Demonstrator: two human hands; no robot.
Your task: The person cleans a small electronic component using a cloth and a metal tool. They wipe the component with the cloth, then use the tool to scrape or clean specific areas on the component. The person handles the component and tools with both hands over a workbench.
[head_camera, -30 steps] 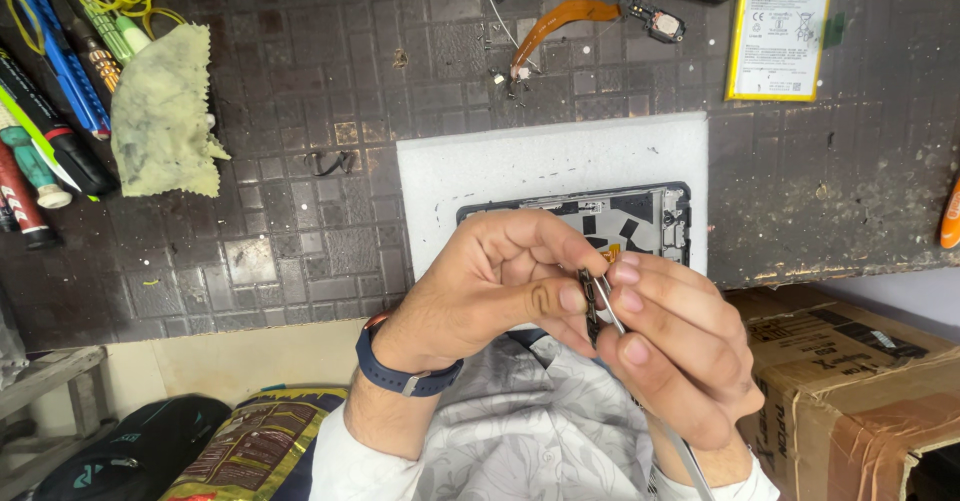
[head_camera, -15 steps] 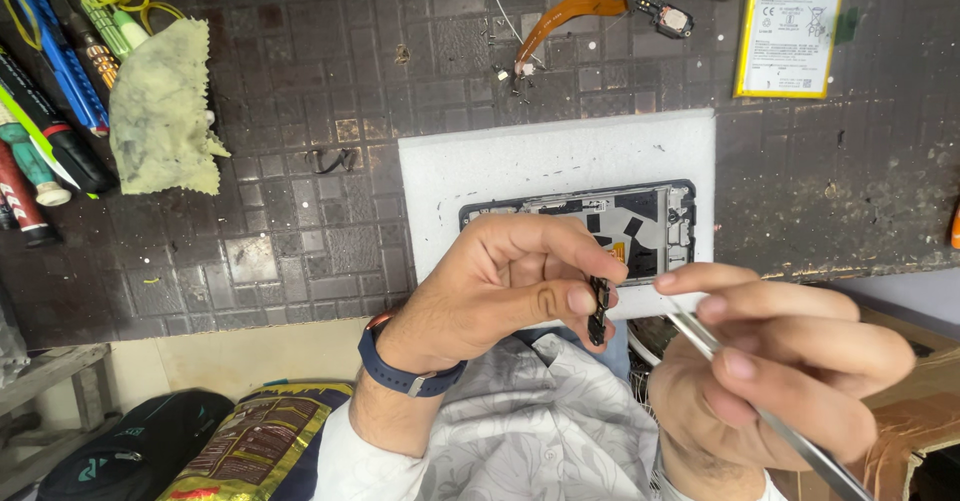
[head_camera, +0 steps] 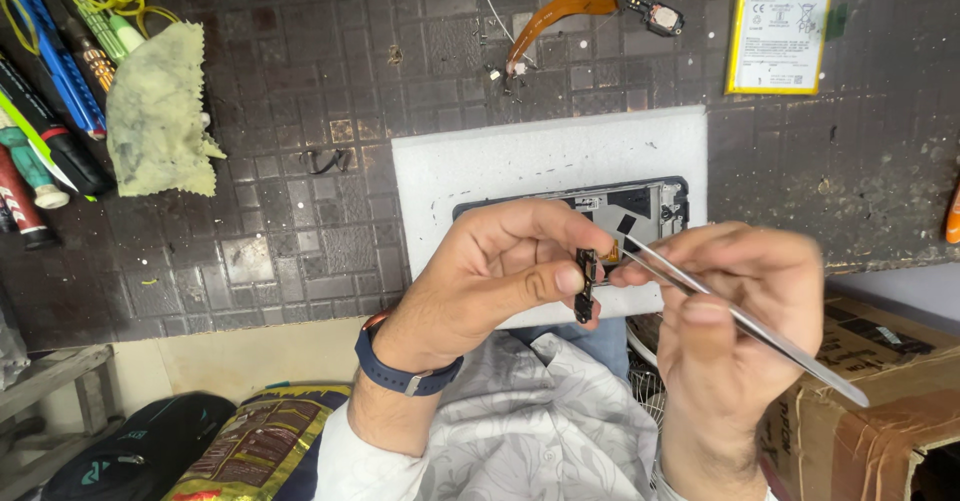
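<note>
The left hand point(head_camera: 500, 281) is pinching a small black part point(head_camera: 585, 286) upright — the right hand point(head_camera: 730, 311), closed on tweezers point(head_camera: 740, 321), is bringing the tips in; a steady, fine touch looks needed.

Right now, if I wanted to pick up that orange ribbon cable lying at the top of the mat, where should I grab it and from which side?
Take the orange ribbon cable at its bare curved middle, coming from above with a pinch across its flat width. It lies flat on the dark mat, so only its thin edges offer a hold. Avoid the dark part at its right end and the small bits near its lower left end.
</note>
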